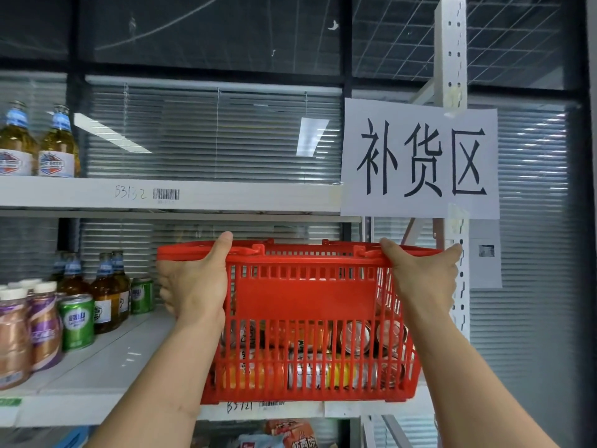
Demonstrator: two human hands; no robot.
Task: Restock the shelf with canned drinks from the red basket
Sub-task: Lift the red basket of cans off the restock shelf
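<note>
Gripping the red basket (310, 318) at its two ends, the left hand (193, 282) and right hand (423, 279) hold it, full of cans (357, 337), at the shelf (106, 370) edge beside green cans (77, 321).

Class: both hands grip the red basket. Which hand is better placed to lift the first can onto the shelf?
Probably the left hand: it grips the red slatted plastic basket on the side nearest the bare white shelf board. The right hand is by the upright.

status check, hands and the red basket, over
Left hand and right hand grip red plastic basket by its ends. Cans inside, none shelved. White shelf clear ahead.
</note>
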